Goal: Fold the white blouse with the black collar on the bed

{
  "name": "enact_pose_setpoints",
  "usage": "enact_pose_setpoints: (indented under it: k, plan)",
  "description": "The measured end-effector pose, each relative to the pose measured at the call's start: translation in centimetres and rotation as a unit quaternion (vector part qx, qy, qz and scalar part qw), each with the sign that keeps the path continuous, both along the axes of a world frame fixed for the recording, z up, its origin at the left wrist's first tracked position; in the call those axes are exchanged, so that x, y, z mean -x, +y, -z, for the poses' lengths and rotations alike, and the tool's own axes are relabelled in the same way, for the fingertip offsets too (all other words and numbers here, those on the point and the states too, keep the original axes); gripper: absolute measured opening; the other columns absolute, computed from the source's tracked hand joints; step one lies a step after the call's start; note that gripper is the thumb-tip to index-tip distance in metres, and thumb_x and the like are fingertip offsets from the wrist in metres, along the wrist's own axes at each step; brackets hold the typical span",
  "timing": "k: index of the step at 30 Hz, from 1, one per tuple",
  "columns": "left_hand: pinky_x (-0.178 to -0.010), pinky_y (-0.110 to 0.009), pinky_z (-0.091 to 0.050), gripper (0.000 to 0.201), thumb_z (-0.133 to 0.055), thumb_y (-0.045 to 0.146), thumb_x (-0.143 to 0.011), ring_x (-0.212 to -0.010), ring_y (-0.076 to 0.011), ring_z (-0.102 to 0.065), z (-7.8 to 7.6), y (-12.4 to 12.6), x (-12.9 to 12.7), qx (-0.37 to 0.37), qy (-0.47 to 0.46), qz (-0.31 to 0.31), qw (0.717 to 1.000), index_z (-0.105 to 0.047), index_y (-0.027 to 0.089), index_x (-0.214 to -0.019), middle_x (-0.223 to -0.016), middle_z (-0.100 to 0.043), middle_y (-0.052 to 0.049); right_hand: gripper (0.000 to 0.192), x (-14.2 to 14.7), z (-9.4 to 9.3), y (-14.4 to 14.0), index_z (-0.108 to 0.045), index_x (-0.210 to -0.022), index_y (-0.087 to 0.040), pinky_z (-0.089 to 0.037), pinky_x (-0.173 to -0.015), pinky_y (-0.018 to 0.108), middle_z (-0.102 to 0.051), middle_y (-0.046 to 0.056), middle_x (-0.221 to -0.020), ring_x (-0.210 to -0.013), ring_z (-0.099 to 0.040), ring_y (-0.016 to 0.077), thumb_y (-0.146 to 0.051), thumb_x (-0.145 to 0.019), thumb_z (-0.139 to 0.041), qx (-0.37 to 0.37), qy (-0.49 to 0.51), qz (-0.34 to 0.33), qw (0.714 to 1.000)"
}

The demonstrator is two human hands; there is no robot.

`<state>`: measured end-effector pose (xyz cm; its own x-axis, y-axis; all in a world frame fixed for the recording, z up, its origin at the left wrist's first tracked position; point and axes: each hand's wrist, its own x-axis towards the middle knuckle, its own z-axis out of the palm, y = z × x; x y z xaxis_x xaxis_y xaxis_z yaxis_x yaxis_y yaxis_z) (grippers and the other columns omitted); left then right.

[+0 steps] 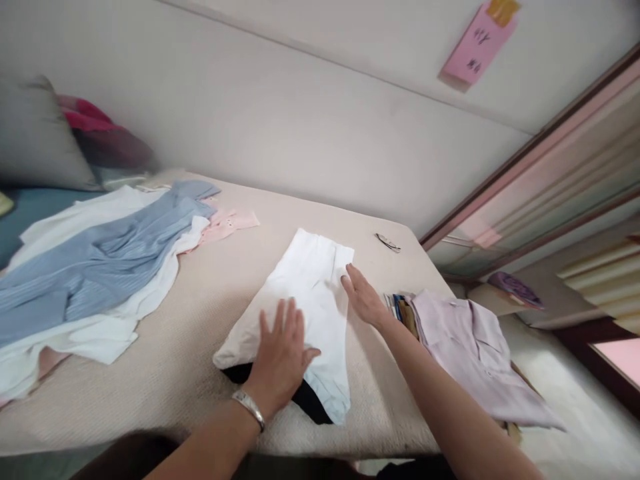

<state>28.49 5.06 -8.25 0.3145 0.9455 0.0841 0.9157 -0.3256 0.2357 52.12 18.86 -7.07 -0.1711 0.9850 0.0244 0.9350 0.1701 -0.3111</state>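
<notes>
Beige table [190, 347], wide, bare cloth-like top between piles. Left side: heap of loose shirts, blue striped shirt [95, 263] over white ones, pink piece at far edge. Right edge: lilac shirt [475, 347] on a folded stack, overhanging the table side. Centre near front edge: white garment [305, 293], folded to a long narrow shape, smooth, dark fabric poking out beneath its near end. Left hand [283, 357] flat on its near part, fingers spread, gripping nothing. Right hand [363, 297] open, palm down on its right edge. Small dark item [388, 243] by far corner.
</notes>
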Motion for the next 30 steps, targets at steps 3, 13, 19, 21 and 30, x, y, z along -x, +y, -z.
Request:
enact_pose_setpoints:
  k: [3, 13, 19, 21, 30]
  plan:
    - [-0.122, -0.064, -0.007, 0.071, -0.05, 0.058, -0.095, -0.154, -0.0342, -0.008, 0.6, -1.9, -2.3, -0.028, -0.054, 0.169, 0.984, -0.037, 0.02, -0.154, -0.166, -0.02, -0.013, 0.062, -1.1, 2.1, 0.4, -0.028, -0.157, -0.011, -0.016, -0.123, 0.043, -0.022, 0.014, -0.164, -0.152, -0.017, 0.0226, -0.046, -0.106, -0.024, 0.016, -0.052, 0.02, 0.998]
    - [-0.119, -0.069, -0.009, 0.081, -0.047, 0.068, -0.092, -0.151, -0.0403, -0.019, 4.5, -2.4, -2.9, -0.027, -0.077, 0.258, 0.963, -0.035, 0.02, -0.156, -0.162, -0.029, -0.016, 0.075, -0.9, 6.7, 12.1, -0.013, -0.162, -0.019, -0.002, -0.121, 0.056, -0.004, 0.008, -0.168, -0.154, 0.001, 0.0267, -0.063, -0.102, -0.02, 0.045, -0.067, 0.087, 0.993]
    - [-0.122, -0.062, -0.006, 0.078, -0.043, 0.068, -0.093, -0.151, -0.0375, -0.021, 4.6, -2.8, -2.9, -0.059, -0.087, 0.248, 0.963, -0.038, 0.019, -0.154, -0.162, -0.03, -0.015, 0.074, -1.3, 5.4, 15.1, -0.017, -0.162, -0.02, -0.005, -0.12, 0.062, -0.009, 0.008, -0.168, -0.153, -0.004, 0.0317, -0.062, -0.101, -0.02, 0.075, -0.038, 0.104, 0.991]
    - [-0.122, -0.061, -0.008, 0.079, -0.044, 0.069, -0.093, -0.152, -0.0365, -0.018, 3.8, -3.0, -3.0, -0.041, -0.086, 0.247, 0.964, -0.036, 0.021, -0.155, -0.163, -0.028, -0.014, 0.072, -1.0, 4.1, 13.4, -0.018, -0.162, -0.017, -0.012, -0.12, 0.06, -0.013, 0.012, -0.167, -0.153, -0.01, 0.0319, -0.058, -0.103, -0.013, 0.08, -0.02, 0.102, 0.991]
    - [-0.113, -0.051, -0.036, 0.045, -0.042, 0.042, -0.101, -0.132, -0.0311, -0.051, -4.3, 3.1, 6.8, -0.066, -0.088, 0.064, 0.992, -0.058, 0.014, -0.133, -0.137, -0.06, -0.016, 0.064, -2.3, 0.5, -13.8, -0.025, -0.158, -0.024, -0.034, -0.119, 0.049, -0.039, 0.012, -0.156, -0.145, -0.035, 0.0265, -0.05, -0.102, -0.041, -0.032, 0.067, -0.094, 0.993]
